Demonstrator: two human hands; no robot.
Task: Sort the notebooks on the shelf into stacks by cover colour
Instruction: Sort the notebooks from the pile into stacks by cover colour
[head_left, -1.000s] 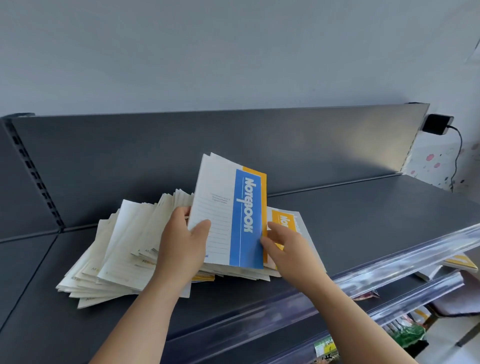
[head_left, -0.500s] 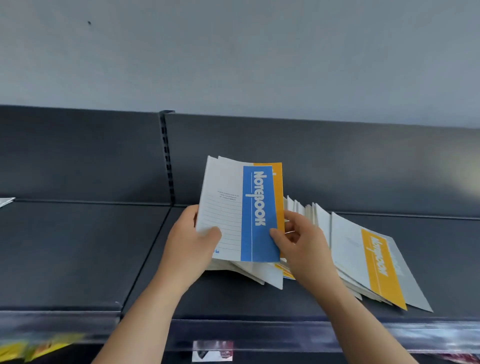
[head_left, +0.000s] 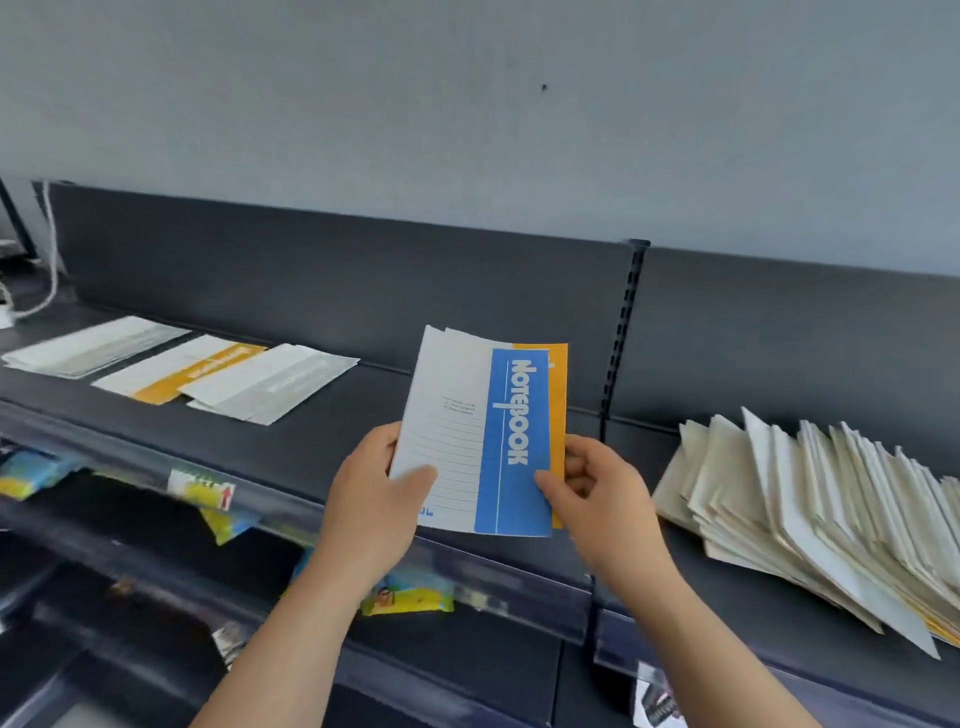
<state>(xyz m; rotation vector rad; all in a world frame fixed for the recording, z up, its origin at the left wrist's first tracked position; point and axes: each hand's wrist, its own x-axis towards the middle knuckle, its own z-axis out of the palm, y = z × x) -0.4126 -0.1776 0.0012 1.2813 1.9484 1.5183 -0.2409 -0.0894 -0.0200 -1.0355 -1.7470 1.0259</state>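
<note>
Now, the dark shelf (head_left: 363, 415) runs across your whole view, its back panel split by the slotted upright (head_left: 621, 332). To the right of that upright lies the biggest heap, a fanned pile of notebooks (head_left: 810, 509), its pale edges slumped one over another on the deck. Well to the left of the upright, three low stacks lie flat in a row. The white stack (head_left: 93, 343) is farthest from it, then comes the orange-banded stack (head_left: 192, 369), and nearest it is the grey-banded stack (head_left: 270, 387), tight against the orange one; all three are blurred. Just left of the upright you hold two notebooks up off the deck, nearly vertical. The blue-banded notebook (head_left: 483, 441) faces you, and the orange-banded notebook (head_left: 558, 405) sits directly behind it, showing only a strip past the blue one's right edge. Your left hand (head_left: 374, 499) grips the lower left corner, with the thumb on the lined front cover and the fingers out of sight behind. Your right hand (head_left: 597, 493) pinches the lower right corner, thumb on the blue band and fingers curled behind the orange strip. So the pair stands above and between both grips.
</note>
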